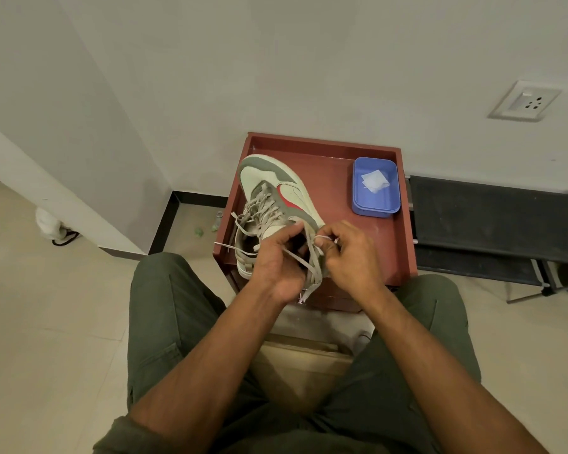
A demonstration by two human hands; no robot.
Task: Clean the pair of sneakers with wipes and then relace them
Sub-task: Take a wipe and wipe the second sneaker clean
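A beige lace (304,262) is pinched between the thumb and curled fingers of the right hand (348,257), close to the shoe's collar, where a short loop of it is seen above the knuckles. The left hand (279,260) is curled against the heel end of the sneaker (269,204), thumb up by the tongue, and strands of the lace are crossed over its fingers; the frayed lace end is hung down past the wrist. Another lace end is trailed out to the left over the edge of the red-brown stand (397,244). The sneaker is laid on this stand, toe towards the wall, partly laced. A blue tray (376,209) is set at the stand's far right corner, well apart from the shoe, with a white wipe (374,181) lying in it. A black rack (492,221) is placed just beside the stand on the right.
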